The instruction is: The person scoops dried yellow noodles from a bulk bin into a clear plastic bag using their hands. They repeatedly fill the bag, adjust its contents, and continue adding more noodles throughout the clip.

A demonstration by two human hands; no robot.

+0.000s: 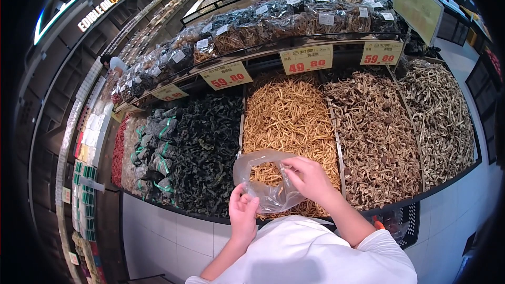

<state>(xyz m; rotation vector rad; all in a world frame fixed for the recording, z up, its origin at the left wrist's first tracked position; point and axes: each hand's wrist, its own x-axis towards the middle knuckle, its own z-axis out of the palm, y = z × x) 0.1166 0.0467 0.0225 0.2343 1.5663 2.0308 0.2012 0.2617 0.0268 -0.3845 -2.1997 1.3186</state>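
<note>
A clear plastic bag (272, 199) is held between my two hands, low over the bin of dried golden needle-shaped lily buds (290, 114). My left hand (243, 209) pinches its lower left edge. With bent fingers, my right hand (305, 175) grips the right side of the rim. Through the bag's opening some dried lily buds show; whether they lie inside it or beneath it I cannot tell. Dark dried leafy goods (209, 146) fill the bin on the left, and brown dried mushrooms (371, 138) the one on the right.
Thin dividers (338, 150) part the bins. Above them runs a shelf of bagged dried goods (284, 27) with price signs (305, 60) along its edge. Green-tied dark bundles (159, 138) lie at the left, paler dried mushrooms (438, 122) far right. A person (115, 64) is at the far left. A black basket (410, 221) stands below right.
</note>
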